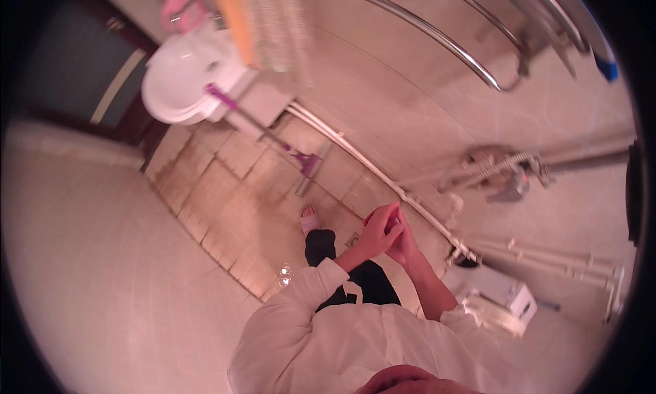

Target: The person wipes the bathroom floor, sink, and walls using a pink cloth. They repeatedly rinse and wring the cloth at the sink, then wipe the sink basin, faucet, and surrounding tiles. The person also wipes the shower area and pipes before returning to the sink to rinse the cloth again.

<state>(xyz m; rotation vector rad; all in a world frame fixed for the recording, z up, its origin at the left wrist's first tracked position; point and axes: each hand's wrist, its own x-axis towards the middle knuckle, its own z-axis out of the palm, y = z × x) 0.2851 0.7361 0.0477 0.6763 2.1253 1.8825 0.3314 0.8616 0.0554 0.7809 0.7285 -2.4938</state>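
Observation:
My left hand [378, 234] and my right hand [403, 242] are brought together in front of my body, palms facing and fingers touching. Between them is a small dark hollow; whether anything lies inside is hidden. Below the hands are my dark trousers [320, 248] and one foot in a pink slipper [309, 221] on the tiled floor [241, 204]. A floor drain [352, 239] shows just left of my left wrist. Farther ahead, a sponge mop with a purple head [307, 163] leans with its handle against the white washbasin [177, 84].
Pale pipes [348, 143] run along the wall's foot. On the right wall are a shower mixer with a hose [507, 176] and, higher, a chrome towel rail [441, 32]. Towels [274, 25] hang beside the basin. A white toilet [494, 312] stands at lower right, a dark-framed door [97, 71] at upper left.

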